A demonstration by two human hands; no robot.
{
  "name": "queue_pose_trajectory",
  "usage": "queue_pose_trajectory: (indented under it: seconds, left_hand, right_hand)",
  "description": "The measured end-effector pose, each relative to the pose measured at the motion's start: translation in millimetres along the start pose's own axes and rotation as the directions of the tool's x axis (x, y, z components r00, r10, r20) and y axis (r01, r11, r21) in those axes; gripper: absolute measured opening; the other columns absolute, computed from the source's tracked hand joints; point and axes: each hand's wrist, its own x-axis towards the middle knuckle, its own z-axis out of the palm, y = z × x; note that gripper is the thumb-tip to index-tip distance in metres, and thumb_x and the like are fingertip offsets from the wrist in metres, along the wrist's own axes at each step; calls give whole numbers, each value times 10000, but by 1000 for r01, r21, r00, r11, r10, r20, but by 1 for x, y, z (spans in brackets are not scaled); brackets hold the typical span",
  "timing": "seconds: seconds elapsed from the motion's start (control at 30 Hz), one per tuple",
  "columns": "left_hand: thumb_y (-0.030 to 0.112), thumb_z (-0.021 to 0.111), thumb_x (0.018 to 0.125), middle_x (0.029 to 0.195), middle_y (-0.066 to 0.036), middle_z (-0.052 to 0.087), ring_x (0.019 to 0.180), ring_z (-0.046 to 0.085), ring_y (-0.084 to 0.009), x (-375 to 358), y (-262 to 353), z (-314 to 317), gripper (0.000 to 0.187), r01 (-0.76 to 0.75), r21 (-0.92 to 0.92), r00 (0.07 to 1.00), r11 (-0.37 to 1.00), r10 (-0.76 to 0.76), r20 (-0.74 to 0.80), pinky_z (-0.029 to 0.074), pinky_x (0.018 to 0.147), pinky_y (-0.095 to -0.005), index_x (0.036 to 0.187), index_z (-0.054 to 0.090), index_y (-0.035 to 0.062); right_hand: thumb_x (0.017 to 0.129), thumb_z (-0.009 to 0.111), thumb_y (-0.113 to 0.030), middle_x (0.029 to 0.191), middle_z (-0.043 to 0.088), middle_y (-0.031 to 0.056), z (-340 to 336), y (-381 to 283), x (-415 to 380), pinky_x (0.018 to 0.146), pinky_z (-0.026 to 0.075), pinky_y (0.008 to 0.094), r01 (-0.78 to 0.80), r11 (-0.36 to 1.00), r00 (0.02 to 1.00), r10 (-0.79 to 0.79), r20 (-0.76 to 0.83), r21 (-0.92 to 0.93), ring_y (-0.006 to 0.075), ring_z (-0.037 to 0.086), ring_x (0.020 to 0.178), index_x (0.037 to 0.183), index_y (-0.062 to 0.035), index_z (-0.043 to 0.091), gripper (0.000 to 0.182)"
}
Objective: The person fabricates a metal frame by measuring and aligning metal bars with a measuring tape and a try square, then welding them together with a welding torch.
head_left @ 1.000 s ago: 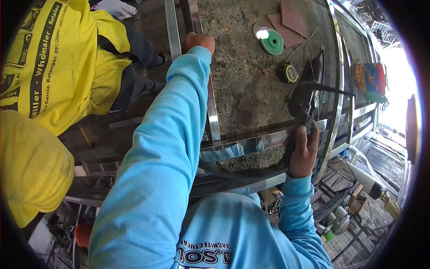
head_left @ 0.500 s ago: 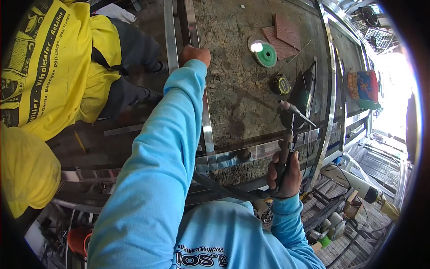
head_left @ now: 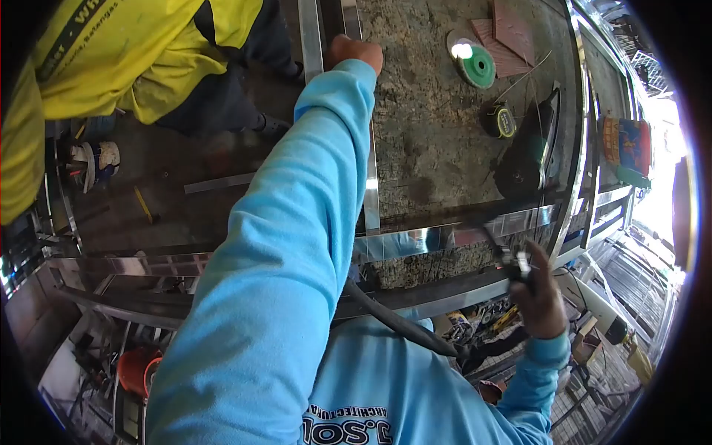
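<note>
My left hand point(head_left: 354, 55) is closed around a shiny metal bar point(head_left: 373, 206) of a frame at the top, its fingers partly hidden. At the right, my right hand point(head_left: 540, 300) grips a TIG welding torch point(head_left: 509, 258), blurred by motion, above the frame's polished cross tube point(head_left: 434, 241). A thick dark cable point(head_left: 397, 322) runs from the torch side across my front. On the worn wooden board point(head_left: 415, 126) beyond lie a green grinding disc point(head_left: 480, 67), a tape measure point(head_left: 502, 121) and reddish-brown sheets point(head_left: 512, 37).
A co-worker in a yellow shirt point(head_left: 148, 67) bends close at the upper left. A printed bucket point(head_left: 627, 148) stands at the right behind metal rails. An orange container point(head_left: 135, 373) sits low at the left. A yellow pencil-like stick point(head_left: 143, 205) lies on the floor.
My right hand has swung outward to the right and tilted with the torch, away from the board. My left hand keeps its grip on the bar. The view has shifted, and the co-worker appears higher.
</note>
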Motion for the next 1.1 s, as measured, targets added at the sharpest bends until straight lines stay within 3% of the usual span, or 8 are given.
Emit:
queue_pose_trajectory:
  seconds: [0.13,0.2,0.3,0.6,0.73,0.9,0.97,1.1]
  left_hand:
    - [226,647,851,1120,-244,679,1045,679,-361,87,-42,84,331,140,-850,956,507,-292,-17,545,895,-423,1063,655,-28]
    - [182,577,902,1113,-169,712,1056,681,-318,65,-36,58,220,-26,-67,986,997,14,-168,498,874,-405,1004,723,53]
    - [153,585,898,1075,-173,724,1026,692,-315,63,-42,46,200,-201,420,959,885,265,-101,494,880,-415,985,744,70]
    - [148,482,961,1148,-151,687,1104,647,-324,56,-37,38,289,-149,361,979,921,188,-75,459,940,-449,1115,690,20]
    - [204,436,981,1284,-185,617,1221,578,-318,69,-9,1,360,-485,777,873,401,167,458,442,981,-411,1207,619,-9]
    - [263,440,972,1281,-200,614,1230,573,-320,90,-56,44,401,-190,429,973,883,228,-39,435,1002,-395,1196,610,-24]
    - [272,436,964,1271,-201,617,1231,573,-317,95,-55,38,409,-285,611,942,738,333,37,433,1008,-394,1184,606,-28]
    - [267,539,928,1302,-247,603,1206,592,-382,3,12,-10,416,24,131,1000,991,-21,-22,475,994,-444,1218,606,-24]
  right_hand:
    - [885,641,-35,1064,682,221,47,-25,38,772,555,394,212,977,968,-211,133,5,366,705,907,1452,-56,396,618]
    - [878,654,-20,1112,670,230,55,-35,48,800,563,409,289,957,942,-281,183,-14,400,694,954,1435,-66,424,604]
    - [880,659,-7,1141,656,222,61,-40,61,800,567,398,333,943,923,-322,211,-15,395,693,963,1414,-84,463,574]
    - [890,663,-20,1095,665,208,64,-38,74,768,571,392,355,935,904,-338,263,-16,363,704,936,1402,-113,485,550]
    - [881,665,-18,1089,665,201,61,-43,80,753,574,400,362,931,894,-335,298,-41,363,702,915,1393,-111,493,547]
    - [876,663,-16,1024,661,187,61,-48,85,694,569,418,432,899,869,-393,301,-75,361,697,836,1379,-92,499,534]
    - [878,663,-24,978,655,178,60,-50,87,664,563,424,450,887,859,-399,320,-101,357,689,793,1378,-88,499,530]
    - [881,668,-46,904,638,164,58,-51,94,614,549,433,511,846,829,-436,350,-156,347,674,729,1378,-93,498,528]
